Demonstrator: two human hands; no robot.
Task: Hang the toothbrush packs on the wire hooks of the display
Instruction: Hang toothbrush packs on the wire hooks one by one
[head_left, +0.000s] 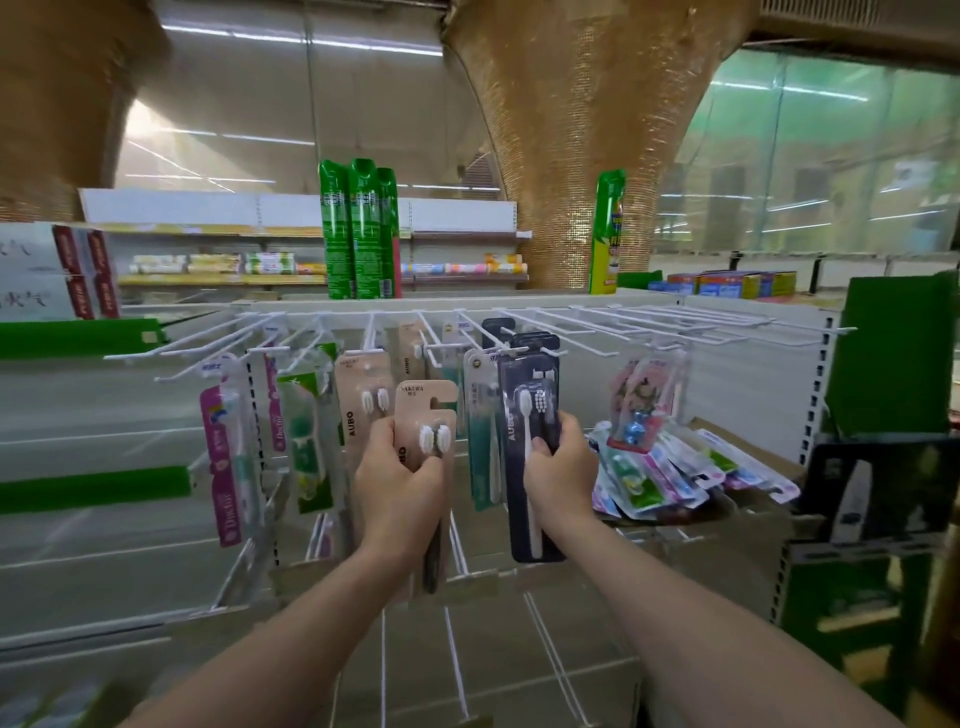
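**Two packs in hand at the hook rail; stock pile still waiting**

I note both forearms reaching in from the lower edge. The left hand (400, 470) is curled round the lower half of a beige toothbrush pack (423, 415), thumb across its front, the card's cut-out hanging slot at the top standing free and below the rail. The right hand (561, 462) grips a dark toothbrush pack (530, 447) at mid-height, fingers wrapped over its right edge; the top of this pack sits up at the wire hooks (519, 345), though I cannot tell whether its hole is already threaded.

Handling, in my judgement: these are light blister cards, stiff enough in the backing to steer from below, but the thin card round the slot would bend or tear if forced. The plastic fronts look smooth and may slip. I would hold low or at the middle, by the edges, leaving the top free to meet the wire.

Just beyond the hands, hung packs (223, 447) in pink, green and beige already fill the left and centre hooks, while the long hooks to the right stand bare. To the right, a loose heap of packs (670, 467) lies in a cardboard box (753, 452) on the shelf.

The display is a white shelving unit (104, 395) with wire hooks. On its top stand green spray cans (358, 234). Farther back are shelves with boxed goods, a brown mesh-clad column (587, 130) and glazed walls with reflected strip lights.
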